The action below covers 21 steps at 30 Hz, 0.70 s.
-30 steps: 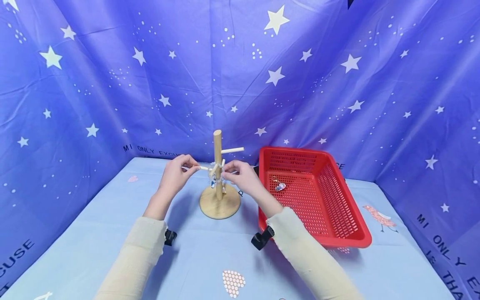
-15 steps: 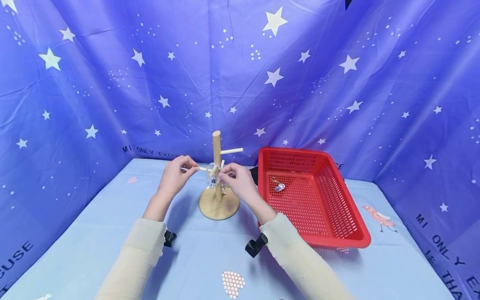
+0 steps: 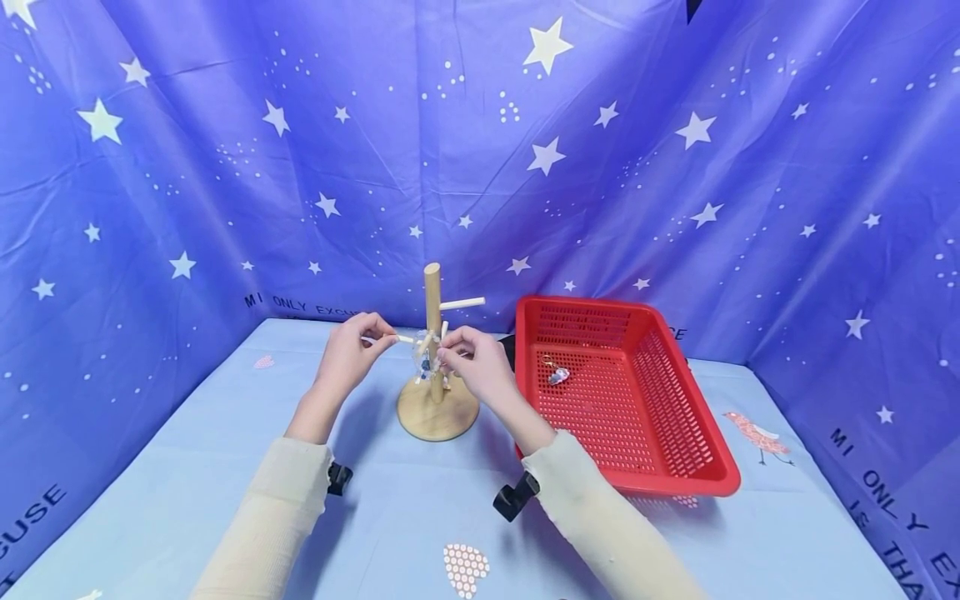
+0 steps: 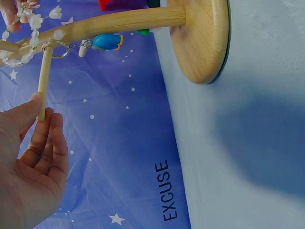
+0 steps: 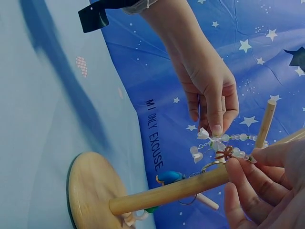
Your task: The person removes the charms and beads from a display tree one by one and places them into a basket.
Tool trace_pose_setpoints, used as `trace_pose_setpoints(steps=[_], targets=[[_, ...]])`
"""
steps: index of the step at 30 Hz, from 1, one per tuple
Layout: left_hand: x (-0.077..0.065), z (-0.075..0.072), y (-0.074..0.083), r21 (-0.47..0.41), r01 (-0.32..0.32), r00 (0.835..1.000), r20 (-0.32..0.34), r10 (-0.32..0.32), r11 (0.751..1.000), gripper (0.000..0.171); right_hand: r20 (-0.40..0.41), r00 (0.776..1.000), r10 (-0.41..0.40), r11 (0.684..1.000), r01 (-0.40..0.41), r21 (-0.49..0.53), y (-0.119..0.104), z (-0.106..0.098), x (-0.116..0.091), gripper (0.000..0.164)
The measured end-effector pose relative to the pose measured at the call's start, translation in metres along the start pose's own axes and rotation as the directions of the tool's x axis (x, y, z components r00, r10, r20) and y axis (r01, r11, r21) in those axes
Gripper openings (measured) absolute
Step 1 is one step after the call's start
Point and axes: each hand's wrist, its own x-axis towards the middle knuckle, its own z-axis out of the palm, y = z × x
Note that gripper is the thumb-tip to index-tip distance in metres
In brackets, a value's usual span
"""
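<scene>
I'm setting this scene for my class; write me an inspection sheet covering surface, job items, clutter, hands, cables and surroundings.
Surface: pale blue printed cloth, laid flat.
Job items: wooden stand upright; bead bracelet at its post; keyring with a blue charm hanging on it; red basket to the right, a charm keyring inside.
Clutter: dark object by the basket, too hidden to identify.
Left hand: pinches the end of a peg.
Right hand: pinches the bracelet.
Cables: nothing seen.
Surroundings: blue star-print curtain behind and at both sides.
</scene>
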Motion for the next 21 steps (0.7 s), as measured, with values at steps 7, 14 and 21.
trace_pose_setpoints(steps=[7,14,21], targets=[[-0.0002,0.0002,-0.0005,0.001,-0.014,1.0,-0.007,0.014,1.0,0.009,0.005,1.0,-0.006,1.0,0.006,0.008,-0.0025,-0.0016,-0.0032,0.008],[-0.0006,0.0001,-0.0004,0.005,-0.02,1.0,-0.011,0.02,1.0,0.009,0.027,1.0,0.004,1.0,-0.004,-0.004,-0.0055,-0.0035,-0.0062,0.008],[-0.0009,0.0004,-0.0004,0.005,-0.011,1.0,-0.008,0.011,1.0,0.009,0.039,0.999,0.014,1.0,-0.014,0.001,-0.0065,-0.0043,-0.0083,0.008]])
